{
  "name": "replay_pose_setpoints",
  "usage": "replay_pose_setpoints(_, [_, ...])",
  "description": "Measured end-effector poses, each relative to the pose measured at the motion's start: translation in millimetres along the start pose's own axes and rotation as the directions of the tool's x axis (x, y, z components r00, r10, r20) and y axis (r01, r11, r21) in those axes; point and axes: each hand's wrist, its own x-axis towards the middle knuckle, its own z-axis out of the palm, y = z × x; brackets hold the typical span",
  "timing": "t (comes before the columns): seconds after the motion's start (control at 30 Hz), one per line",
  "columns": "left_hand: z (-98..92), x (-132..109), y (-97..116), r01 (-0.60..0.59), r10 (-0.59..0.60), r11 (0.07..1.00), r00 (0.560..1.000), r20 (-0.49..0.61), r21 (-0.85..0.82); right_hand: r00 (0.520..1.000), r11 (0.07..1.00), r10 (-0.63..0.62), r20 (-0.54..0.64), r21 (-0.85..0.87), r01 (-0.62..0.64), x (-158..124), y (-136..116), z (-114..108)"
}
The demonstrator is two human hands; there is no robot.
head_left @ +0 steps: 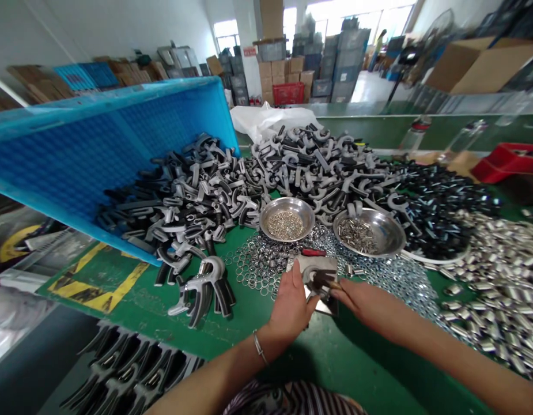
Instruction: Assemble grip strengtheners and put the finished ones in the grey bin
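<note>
My left hand [291, 300] is closed around a grey curved part [309, 272], pressing it onto a flat metal plate [329, 305] on the green table. My right hand [349, 295] grips the wooden handle of a hammer [323, 280]; its dark head is over the grey part, and I cannot tell whether they touch. Behind the plate lies a red-handled tool [313, 252]. To the left of my left hand stand several joined hand grips [205, 282], grey with black handles and coil springs.
A tipped blue crate [119, 127] spills grey-and-black handle parts [292, 161] across the back. Two steel bowls [308, 214] [396, 227] hold small metal pieces. Loose rings [260, 276], silver cylinders [499, 282] and black pieces [439, 202] surround them. Finished-looking grips [132, 369] lie at lower left.
</note>
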Motion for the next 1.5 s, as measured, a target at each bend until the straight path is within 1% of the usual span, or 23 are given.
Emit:
replay_pose_setpoints(0.07, [-0.4,-0.6,1.0,-0.015,0.015,1.0,1.0,0.006,0.007,0.994,0.977,0.074,0.076,0.194,-0.088,-6.5,17.3,3.6])
replay_pose_setpoints(0.13, [-3.4,-0.1,1.9,-0.042,0.042,0.999,0.999,0.0,-0.012,0.965,0.906,0.228,0.129,0.335,-0.259,-17.3,40.2,4.4])
replay_pose_setpoints(0.17, [-6.0,1.4,1.8,-0.049,0.048,0.997,0.999,-0.007,-0.052,0.945,0.883,0.295,0.142,0.337,-0.327,-23.3,52.0,3.1])
replay_pose_setpoints(0.2, [-9.5,3.7,1.4,-0.047,0.047,0.991,0.999,0.0,-0.122,0.932,0.889,0.338,0.13,0.282,-0.361,-28.7,62.8,0.6])
replay_pose_setpoints(0.27, [-19.1,10.9,-1.2,-0.007,0.027,0.948,0.998,0.059,-0.318,0.934,0.934,0.357,0.019,0.025,-0.357,-34.3,77.8,-7.4])
replay_pose_setpoints(0.33, [-30.4,19.4,-5.9,0.033,0.005,0.903,0.996,0.087,-0.428,0.95,0.915,0.283,-0.133,-0.26,-0.309,-27.9,78.8,-15.8])
replay_pose_setpoints(0.4, [-40.3,25.8,-11.9,0.005,-0.012,0.932,1.0,-0.019,-0.362,0.964,0.886,0.16,-0.214,-0.4,-0.236,-6.8,65.1,-19.7])
replay_pose_setpoints(0.47, [-45.7,27.1,-17.1,-0.044,0.016,0.976,0.991,-0.133,-0.211,0.975,0.901,0.003,-0.223,-0.423,-0.1,25.2,42.6,-15.9])
replay_pose_setpoints(0.5, [-46.1,25.6,-18.9,-0.067,0.047,0.987,0.99,-0.131,-0.147,0.974,0.904,-0.043,-0.223,-0.424,-0.057,42.7,30.9,-11.5])
replay_pose_setpoints(0.57, [-43.1,18.9,-20.0,-0.119,0.117,0.991,0.992,-0.042,-0.056,0.971,0.905,-0.097,-0.219,-0.426,-0.006,74.5,11.4,-0.5])
replay_pose_setpoints(0.63, [-36.7,11.1,-18.5,-0.163,0.163,0.986,0.986,0.027,0.018,0.971,0.904,-0.122,-0.207,-0.426,0.023,95.7,1.1,8.0])
replay_pose_setpoints(0.7, [-30.2,6.0,-16.6,-0.17,0.168,0.984,0.985,0.029,0.062,0.97,0.906,-0.137,-0.201,-0.421,0.04,103.4,-0.2,8.6])
replay_pose_setpoints(0.8, [-23.9,6.5,-17.1,-0.123,0.124,0.991,0.992,-0.012,0.051,0.963,0.913,-0.112,-0.243,-0.409,0.003,93.4,6.0,-5.3])
replay_pose_setpoints(0.87, [-21.8,10.2,-20.3,-0.109,0.11,0.994,0.993,-0.035,0.021,0.95,0.941,-0.067,-0.304,-0.337,-0.041,78.5,8.1,-15.4])
replay_pose_setpoints(0.9, [-20.9,12.1,-22.2,-0.111,0.111,0.994,0.993,-0.043,0.006,0.942,0.974,-0.029,-0.333,-0.22,-0.048,70.7,7.4,-17.3])
replay_pose_setpoints(0.93, [-20.1,13.9,-24.1,-0.116,0.116,0.993,0.992,-0.047,-0.011,0.935,0.998,0.02,-0.353,-0.042,-0.037,63.4,5.6,-16.1])
replay_pose_setpoints(0.97, [-19.4,15.4,-25.9,-0.121,0.119,0.992,0.992,-0.047,-0.026,0.93,0.984,0.077,-0.359,0.176,-0.013,57.3,2.8,-11.4])
replay_pose_setpoints(1.03, [-18.5,17.4,-28.5,-0.12,0.118,0.992,0.992,-0.038,-0.048,0.927,0.833,0.178,-0.332,0.552,0.038,49.4,-4.0,6.2])
replay_pose_setpoints(1.07, [-18.4,18.0,-29.4,-0.118,0.116,0.992,0.993,-0.028,-0.054,0.926,0.765,0.208,-0.316,0.642,0.048,47.7,-7.2,17.1])
replay_pose_setpoints(1.13, [-18.8,18.6,-30.4,-0.113,0.113,0.992,0.994,-0.006,-0.061,0.919,0.724,0.244,-0.309,0.689,0.039,48.0,-11.3,37.1])
replay_pose_setpoints(1.2, [-19.2,18.8,-31.0,-0.11,0.111,0.992,0.994,0.008,-0.067,0.914,0.749,0.257,-0.315,0.662,0.018,50.6,-11.9,49.0])
replay_pose_setpoints(1.37, [-17.5,18.8,-32.8,-0.113,0.113,0.99,0.994,-0.004,-0.082,0.909,0.792,0.241,-0.339,0.611,0.017,54.6,-6.6,49.5])
replay_pose_setpoints(1.5, [-17.5,18.0,-34.7,-0.117,0.118,0.989,0.993,0.007,-0.093,0.882,0.819,0.222,-0.415,0.57,0.062,51.3,-5.0,55.5])
